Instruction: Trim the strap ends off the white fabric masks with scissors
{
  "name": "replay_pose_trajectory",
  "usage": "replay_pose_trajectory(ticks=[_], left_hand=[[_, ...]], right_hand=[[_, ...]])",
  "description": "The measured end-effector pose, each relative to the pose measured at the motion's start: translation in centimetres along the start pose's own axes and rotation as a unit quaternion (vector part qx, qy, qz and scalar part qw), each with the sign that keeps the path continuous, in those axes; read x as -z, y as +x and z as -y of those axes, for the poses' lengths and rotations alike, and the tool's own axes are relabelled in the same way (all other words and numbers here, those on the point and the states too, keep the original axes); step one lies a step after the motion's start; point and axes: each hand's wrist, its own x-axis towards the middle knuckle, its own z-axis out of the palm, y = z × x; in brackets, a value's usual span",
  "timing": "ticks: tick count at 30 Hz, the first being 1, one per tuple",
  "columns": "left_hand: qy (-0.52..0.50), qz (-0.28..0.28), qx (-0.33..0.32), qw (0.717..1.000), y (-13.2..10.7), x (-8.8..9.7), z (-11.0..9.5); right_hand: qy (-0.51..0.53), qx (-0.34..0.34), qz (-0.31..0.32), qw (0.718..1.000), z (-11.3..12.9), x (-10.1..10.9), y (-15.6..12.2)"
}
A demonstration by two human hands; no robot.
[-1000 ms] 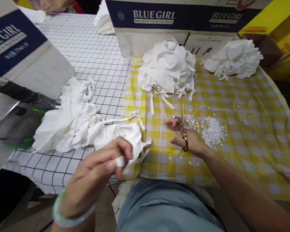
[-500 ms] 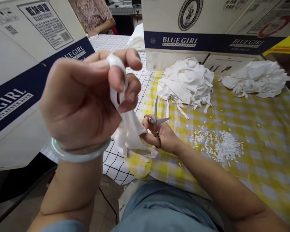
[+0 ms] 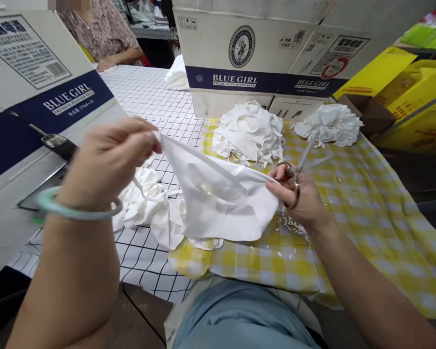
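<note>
A piece of white fabric (image 3: 232, 208) is stretched between my two hands above the table. My left hand (image 3: 112, 160), with a pale green bangle on the wrist, pinches its upper left corner. The right edge of the fabric is between the thumb and fingers of my right hand (image 3: 301, 196). That same hand carries scissors (image 3: 302, 162) by the finger loops, blades apart and pointing up and away. Under and left of the fabric lies a loose heap of white pieces (image 3: 141, 203). Small white clippings (image 3: 292, 228) are scattered beneath my right hand, partly hidden by it.
Two piles of white pieces, a larger one (image 3: 249, 131) and a smaller one (image 3: 330, 123), lie on the yellow checked cloth (image 3: 378, 232). Behind stands a cardboard box (image 3: 276, 43); another box (image 3: 32, 97) is at left, beside a dark-handled tool (image 3: 60, 145). A person (image 3: 98, 34) sits beyond.
My left hand has moved down and left from close to the camera, and the fabric is now spread out. My right hand with the scissors has shifted right. The view has turned right.
</note>
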Motion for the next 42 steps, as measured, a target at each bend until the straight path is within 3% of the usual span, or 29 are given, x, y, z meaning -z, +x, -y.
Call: replay_pose_trajectory(ticks=[2, 3, 7, 9, 11, 13, 15, 18, 20, 21, 25, 28, 30, 33, 36, 39, 40, 42], left_hand=[[0.101, 0.092, 0.048, 0.99, -0.1, -1.6, 1.8], [0.132, 0.109, 0.069, 0.983, -0.4, -2.6, 2.7], [0.21, 0.022, 0.043, 0.976, -3.8, -5.5, 5.7], [0.253, 0.053, 0.024, 0.966, -6.7, -5.4, 6.4], [0.267, 0.135, 0.049, 0.953, -9.6, -4.6, 6.8], [0.27, 0.197, 0.091, 0.938, -12.0, -3.7, 7.1], [0.265, 0.23, 0.11, 0.93, -13.5, -3.5, 7.3], [0.171, 0.257, 0.098, 0.946, -14.3, -4.3, 6.7], [0.025, 0.233, 0.142, 0.962, -14.3, -5.2, 5.8], [-0.056, 0.219, 0.185, 0.957, -14.2, -5.6, 5.2], [-0.281, 0.21, 0.363, 0.863, -13.9, -5.8, 3.7], [-0.356, 0.25, 0.425, 0.794, -13.9, -5.3, 3.8], [-0.365, 0.29, 0.432, 0.773, -13.9, -5.1, 4.0], [-0.324, 0.324, 0.395, 0.797, -13.8, -5.1, 3.6], [-0.25, 0.311, 0.282, 0.872, -13.4, -5.6, 2.4], [-0.17, 0.211, 0.121, 0.955, -12.9, -7.0, 1.2], [-0.169, 0.176, 0.093, 0.965, -12.7, -7.6, 1.0], [-0.224, 0.136, 0.105, 0.959, -12.6, -8.9, 0.9]], right_hand=[[0.028, -0.037, -0.013, 0.999, -1.4, -0.4, 0.7], [0.019, -0.05, -0.027, 0.998, -2.4, -0.6, 1.2], [-0.112, -0.062, -0.094, 0.987, -6.5, -0.5, 2.7], [-0.15, -0.072, -0.109, 0.98, -7.7, -0.2, 2.8], [-0.198, -0.058, -0.122, 0.971, -8.1, -0.4, 2.2], [-0.277, 0.003, -0.12, 0.953, -7.9, -1.4, 1.1], [-0.324, 0.063, -0.068, 0.941, -7.4, -3.3, -0.3], [-0.263, 0.06, 0.075, 0.96, -7.1, -6.8, -2.4], [-0.203, 0.039, 0.157, 0.966, -7.2, -8.6, -3.4], [-0.177, 0.033, 0.183, 0.966, -7.3, -9.1, -3.7], [-0.114, 0.021, 0.207, 0.971, -7.5, -9.2, -3.7], [-0.079, 0.006, 0.162, 0.984, -6.9, -8.2, -3.1], [-0.066, -0.008, 0.124, 0.99, -6.2, -7.7, -2.6], [-0.029, -0.021, 0.09, 0.995, -5.6, -7.5, -2.3], [0.033, -0.059, 0.077, 0.995, -6.0, -8.1, -2.9], [0.08, -0.115, 0.077, 0.987, -6.9, -9.4, -4.0], [0.094, -0.131, 0.079, 0.984, -7.1, -9.8, -4.5], [0.105, -0.151, 0.095, 0.978, -7.1, -10.1, -5.1]])
